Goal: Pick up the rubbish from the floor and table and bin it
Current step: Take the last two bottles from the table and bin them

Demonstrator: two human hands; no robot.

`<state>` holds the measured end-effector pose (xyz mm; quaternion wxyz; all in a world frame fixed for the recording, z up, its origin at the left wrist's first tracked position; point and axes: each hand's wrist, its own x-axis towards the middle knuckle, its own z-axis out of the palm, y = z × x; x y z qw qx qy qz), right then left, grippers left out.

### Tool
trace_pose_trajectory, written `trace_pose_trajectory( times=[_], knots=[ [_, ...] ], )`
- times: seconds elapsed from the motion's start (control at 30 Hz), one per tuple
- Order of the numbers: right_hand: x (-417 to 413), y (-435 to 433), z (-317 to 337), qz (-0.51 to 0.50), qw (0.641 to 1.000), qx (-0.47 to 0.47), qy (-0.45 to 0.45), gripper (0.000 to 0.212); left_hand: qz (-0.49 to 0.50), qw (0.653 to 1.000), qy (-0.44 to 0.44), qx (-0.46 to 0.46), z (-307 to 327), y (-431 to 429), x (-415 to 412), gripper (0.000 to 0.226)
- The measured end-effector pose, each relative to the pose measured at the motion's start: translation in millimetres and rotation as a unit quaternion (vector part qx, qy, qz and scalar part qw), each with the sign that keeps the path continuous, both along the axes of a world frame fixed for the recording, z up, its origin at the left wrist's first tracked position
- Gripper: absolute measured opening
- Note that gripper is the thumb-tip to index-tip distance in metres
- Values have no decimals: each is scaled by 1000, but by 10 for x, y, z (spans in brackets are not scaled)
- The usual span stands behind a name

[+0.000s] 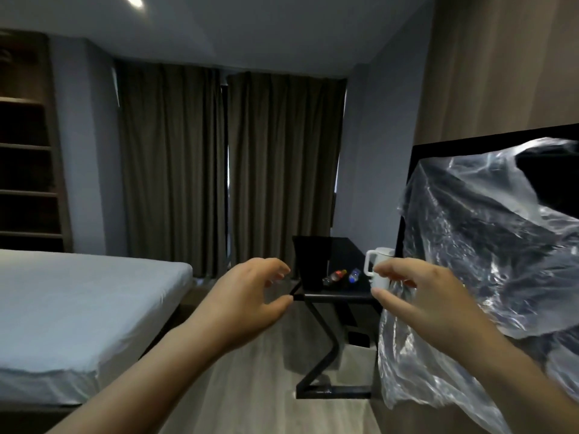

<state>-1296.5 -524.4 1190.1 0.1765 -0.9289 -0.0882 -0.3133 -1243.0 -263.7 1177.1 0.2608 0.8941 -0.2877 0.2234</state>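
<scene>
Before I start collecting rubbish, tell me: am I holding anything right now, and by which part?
The right hand grips a clear plastic bag by its crumpled edge; the left hand holds nothing.

From where I stand, this person's arms are bare along all that shows of them. The left forearm (141, 371) is slim and smooth, narrowing to a slight wrist, and the right forearm (513, 368) looks much the same. The left hand (247, 296) has long, slender fingers and a broad thumb. The right hand (419, 296) matches it. The nails seem short and plain, though the view is too soft to be sure.
</scene>
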Motion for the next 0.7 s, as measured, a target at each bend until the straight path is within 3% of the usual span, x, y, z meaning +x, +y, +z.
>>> trace_pose_trajectory(
  times=[0.27, 0.7],
  knots=[
    [1227, 38, -273, 2, 999, -1, 45, 30, 0, 999, 33, -4, -261, 54, 1261, 42],
    [3160, 481, -452, -91, 993, 22, 75, 31, -75, 995, 66, -9, -395, 398, 3599, 43]
  ],
)
